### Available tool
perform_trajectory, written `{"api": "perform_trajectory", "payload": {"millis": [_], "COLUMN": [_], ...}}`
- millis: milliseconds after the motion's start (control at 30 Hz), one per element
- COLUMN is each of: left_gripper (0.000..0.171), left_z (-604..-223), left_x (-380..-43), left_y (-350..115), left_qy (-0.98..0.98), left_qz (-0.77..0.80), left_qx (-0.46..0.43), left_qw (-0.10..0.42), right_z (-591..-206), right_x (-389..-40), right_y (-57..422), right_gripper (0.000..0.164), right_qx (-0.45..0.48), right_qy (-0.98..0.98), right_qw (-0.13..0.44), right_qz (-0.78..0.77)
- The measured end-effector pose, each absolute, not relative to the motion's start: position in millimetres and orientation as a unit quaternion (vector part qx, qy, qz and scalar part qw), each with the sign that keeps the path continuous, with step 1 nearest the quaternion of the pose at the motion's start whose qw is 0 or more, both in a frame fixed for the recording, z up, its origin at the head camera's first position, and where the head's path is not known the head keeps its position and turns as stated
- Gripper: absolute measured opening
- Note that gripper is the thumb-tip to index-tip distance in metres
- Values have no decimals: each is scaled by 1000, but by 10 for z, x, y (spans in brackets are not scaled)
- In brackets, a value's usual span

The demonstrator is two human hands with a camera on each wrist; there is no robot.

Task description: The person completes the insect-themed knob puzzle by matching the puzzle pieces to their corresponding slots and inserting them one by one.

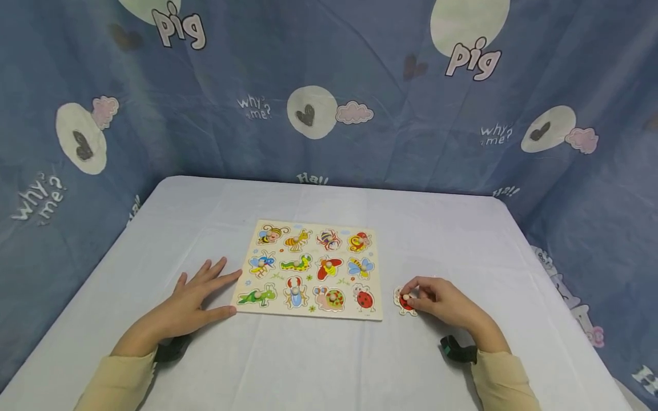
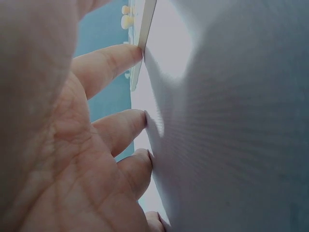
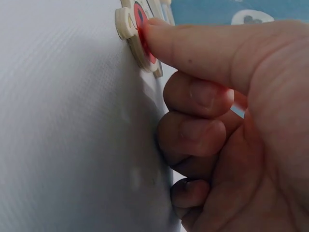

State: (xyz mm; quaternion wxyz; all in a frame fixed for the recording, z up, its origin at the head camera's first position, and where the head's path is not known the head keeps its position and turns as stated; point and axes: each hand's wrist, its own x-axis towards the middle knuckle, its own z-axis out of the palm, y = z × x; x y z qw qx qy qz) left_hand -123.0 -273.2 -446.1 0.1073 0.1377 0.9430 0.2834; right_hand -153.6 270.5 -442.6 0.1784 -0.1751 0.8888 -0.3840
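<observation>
A wooden insect peg puzzle board [image 1: 303,311] lies flat on the table, several knobbed insect pieces set in it. My left hand [image 1: 192,302] rests beside its left edge with fingers spread, the index finger and thumb at the board's side. In the left wrist view, one fingertip [image 2: 130,54] meets the board's edge [image 2: 145,24]. Right of the board, my right hand [image 1: 447,301] pinches the knob of a ladybug puzzle piece [image 1: 404,309]. In the right wrist view the red piece [image 3: 140,55] sits at the white surface, its knob hidden by the thumb. A ladybug picture [image 1: 364,298] shows at the board's lower right corner.
The table [image 1: 319,365] has a white cloth. Behind it hangs a blue curtain [image 1: 329,154] with printed words and shapes. Dark wrist cameras sit by the left wrist [image 1: 172,348] and the right wrist [image 1: 457,349].
</observation>
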Motion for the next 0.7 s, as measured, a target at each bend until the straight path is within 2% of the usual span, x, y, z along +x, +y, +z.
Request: {"api": "perform_trajectory", "payload": {"millis": [700], "left_gripper": [78], "left_z": [-4388], "left_x": [-1191], "left_y": [-2711], "left_qy": [942], "left_qz": [289], "left_qx": [134], "left_qw": [108], "right_z": [-4398], "right_x": [-1545], "right_y": [2671], "right_gripper": [17], "right_qx": [-146], "right_qy": [886], "right_qw": [182], "right_qz": [-402]}}
